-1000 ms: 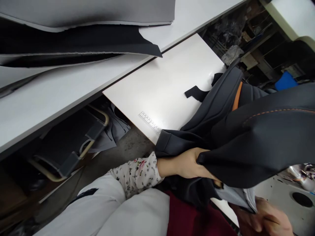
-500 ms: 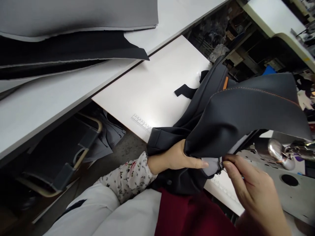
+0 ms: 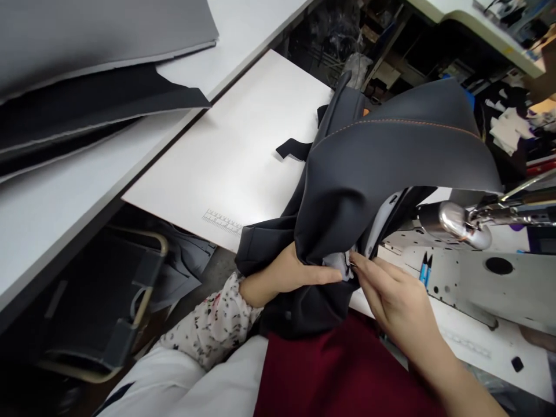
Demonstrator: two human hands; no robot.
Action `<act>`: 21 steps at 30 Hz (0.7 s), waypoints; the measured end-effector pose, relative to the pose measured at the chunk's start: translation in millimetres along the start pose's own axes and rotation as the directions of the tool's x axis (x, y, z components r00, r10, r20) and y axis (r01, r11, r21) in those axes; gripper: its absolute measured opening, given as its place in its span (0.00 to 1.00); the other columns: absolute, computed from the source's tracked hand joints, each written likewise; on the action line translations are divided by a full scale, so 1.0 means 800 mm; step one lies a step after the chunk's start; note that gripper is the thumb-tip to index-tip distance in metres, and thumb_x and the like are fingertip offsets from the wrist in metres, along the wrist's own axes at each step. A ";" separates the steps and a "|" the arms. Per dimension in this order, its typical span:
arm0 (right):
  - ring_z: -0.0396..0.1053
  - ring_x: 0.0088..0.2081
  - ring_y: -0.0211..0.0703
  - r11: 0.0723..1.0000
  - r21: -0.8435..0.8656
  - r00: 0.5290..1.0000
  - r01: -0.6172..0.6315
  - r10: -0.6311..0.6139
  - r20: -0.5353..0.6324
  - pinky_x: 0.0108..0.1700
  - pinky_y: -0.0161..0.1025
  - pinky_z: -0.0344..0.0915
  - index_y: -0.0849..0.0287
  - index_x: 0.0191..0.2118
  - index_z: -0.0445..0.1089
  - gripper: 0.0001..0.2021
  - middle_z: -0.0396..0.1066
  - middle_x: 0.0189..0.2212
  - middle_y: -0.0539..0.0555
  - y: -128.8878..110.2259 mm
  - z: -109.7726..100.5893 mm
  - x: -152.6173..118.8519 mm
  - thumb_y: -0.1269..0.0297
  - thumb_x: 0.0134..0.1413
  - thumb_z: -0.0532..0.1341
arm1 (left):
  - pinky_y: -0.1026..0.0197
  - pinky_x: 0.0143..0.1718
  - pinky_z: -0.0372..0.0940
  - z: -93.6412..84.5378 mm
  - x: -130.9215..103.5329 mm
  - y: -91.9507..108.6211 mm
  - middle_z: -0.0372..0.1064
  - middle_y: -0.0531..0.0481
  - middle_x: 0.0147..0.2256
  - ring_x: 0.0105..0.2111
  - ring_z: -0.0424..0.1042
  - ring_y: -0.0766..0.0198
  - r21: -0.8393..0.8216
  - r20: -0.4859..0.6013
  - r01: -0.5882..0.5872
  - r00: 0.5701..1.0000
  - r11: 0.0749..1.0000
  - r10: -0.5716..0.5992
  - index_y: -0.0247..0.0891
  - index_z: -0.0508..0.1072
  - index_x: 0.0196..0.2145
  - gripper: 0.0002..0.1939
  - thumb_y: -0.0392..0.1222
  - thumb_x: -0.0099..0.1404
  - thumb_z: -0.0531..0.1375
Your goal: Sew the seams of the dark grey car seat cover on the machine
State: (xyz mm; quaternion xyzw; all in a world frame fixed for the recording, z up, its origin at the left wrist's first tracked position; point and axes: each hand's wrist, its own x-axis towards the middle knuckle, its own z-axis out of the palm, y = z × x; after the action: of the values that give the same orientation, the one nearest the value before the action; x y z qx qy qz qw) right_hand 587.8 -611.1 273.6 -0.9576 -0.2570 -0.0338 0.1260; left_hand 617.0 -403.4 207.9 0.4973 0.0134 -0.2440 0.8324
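A black leather-like cover (image 3: 391,156) with an orange stitched seam drapes across the sewing table and over my lap. My left hand (image 3: 299,275) is closed round a bunched part of it, thumb lying along the pale grey backing at an edge. Against that same edge, my right hand (image 3: 386,284) pinches with thumb and fingertips; what lies between them is too small to make out. A metal sewing machine part (image 3: 456,223) stands just beyond the right hand. Blue-handled thread snips (image 3: 425,271) lie on the machine bed.
Grey and black cut panels (image 3: 108,46) are stacked on the white table at upper left. A black strip (image 3: 294,149) rests on the white board (image 3: 226,150) with a printed ruler. Below left stands a metal-framed cloth holder (image 3: 99,301). Another worktable (image 3: 490,35) is at upper right.
The view has shifted right, bringing the snips into sight. My right hand has moved closer to my left along the cover's edge. The left hand keeps its hold.
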 end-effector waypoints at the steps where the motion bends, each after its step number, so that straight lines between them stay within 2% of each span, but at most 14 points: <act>1: 0.75 0.31 0.40 1.000 -0.021 1.000 0.000 0.000 -0.004 0.35 0.36 0.68 0.58 0.55 0.73 0.12 0.76 0.33 0.53 -0.002 0.000 0.001 0.68 0.72 0.56 | 0.50 0.62 0.68 0.001 0.000 0.003 0.79 0.44 0.52 0.56 0.76 0.47 0.012 0.021 -0.004 1.000 1.000 0.004 0.37 0.81 0.49 0.31 0.44 0.47 0.79; 4: 0.73 0.28 0.40 1.000 -0.024 0.999 -0.010 0.011 0.038 0.31 0.37 0.67 0.59 0.55 0.73 0.13 0.73 0.29 0.51 -0.003 -0.009 0.004 0.66 0.73 0.54 | 0.51 0.62 0.68 0.005 0.000 0.006 0.80 0.44 0.51 0.55 0.76 0.49 0.038 -0.026 -0.018 0.999 0.999 0.019 0.37 0.81 0.48 0.29 0.44 0.48 0.79; 7: 0.76 0.33 0.41 0.997 0.074 0.994 -0.038 0.030 0.103 0.36 0.37 0.70 0.58 0.60 0.68 0.15 0.77 0.36 0.53 0.000 -0.023 0.002 0.64 0.74 0.53 | 0.50 0.61 0.68 0.007 0.001 0.002 0.80 0.44 0.51 0.54 0.77 0.49 0.034 -0.094 -0.024 0.995 0.999 0.028 0.37 0.81 0.47 0.26 0.46 0.52 0.77; 10: 0.76 0.36 0.40 0.990 0.136 0.994 -0.040 0.026 0.103 0.38 0.36 0.71 0.57 0.57 0.67 0.13 0.77 0.39 0.53 0.003 -0.029 -0.003 0.67 0.73 0.51 | 0.49 0.62 0.68 0.006 0.001 -0.003 0.79 0.44 0.52 0.55 0.76 0.48 0.013 -0.135 -0.015 0.991 1.000 0.017 0.37 0.81 0.47 0.26 0.47 0.51 0.77; 14: 0.68 0.30 0.37 0.995 0.100 0.996 0.002 -0.011 0.089 0.33 0.33 0.66 0.57 0.60 0.68 0.18 0.68 0.31 0.50 0.003 -0.024 -0.009 0.73 0.70 0.53 | 0.50 0.59 0.70 0.003 0.003 -0.004 0.80 0.44 0.51 0.53 0.77 0.49 -0.035 -0.099 0.001 0.995 0.999 -0.004 0.37 0.82 0.47 0.27 0.47 0.51 0.77; 17: 0.65 0.29 0.36 0.993 0.114 0.996 0.016 -0.025 0.085 0.33 0.32 0.65 0.56 0.65 0.67 0.22 0.64 0.29 0.48 0.003 -0.022 -0.010 0.75 0.69 0.54 | 0.51 0.58 0.71 0.002 0.003 0.000 0.81 0.45 0.49 0.52 0.77 0.49 -0.069 -0.026 0.032 0.999 0.997 -0.033 0.37 0.82 0.46 0.29 0.44 0.45 0.80; 19: 0.64 0.29 0.36 0.993 0.114 0.996 0.015 -0.025 0.089 0.33 0.32 0.64 0.56 0.66 0.66 0.23 0.63 0.29 0.48 0.003 -0.023 -0.011 0.75 0.69 0.54 | 0.50 0.58 0.71 0.003 0.003 0.002 0.81 0.44 0.49 0.53 0.77 0.48 -0.063 -0.024 0.031 0.999 0.997 -0.033 0.37 0.82 0.45 0.30 0.43 0.44 0.80; 21: 0.63 0.28 0.36 0.995 0.098 0.995 0.014 -0.023 0.093 0.32 0.33 0.63 0.55 0.66 0.66 0.23 0.63 0.28 0.48 0.003 -0.026 -0.011 0.75 0.70 0.54 | 0.50 0.60 0.70 0.005 0.003 0.003 0.80 0.45 0.50 0.54 0.77 0.49 -0.042 -0.052 -0.001 0.999 0.999 -0.001 0.37 0.82 0.46 0.28 0.43 0.47 0.79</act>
State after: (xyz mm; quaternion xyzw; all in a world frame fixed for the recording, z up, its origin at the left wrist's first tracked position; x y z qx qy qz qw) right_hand 581.0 -622.5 291.8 -0.9484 -0.2729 0.0229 0.1599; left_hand 619.2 -406.7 210.8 0.4857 0.0403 -0.2305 0.8422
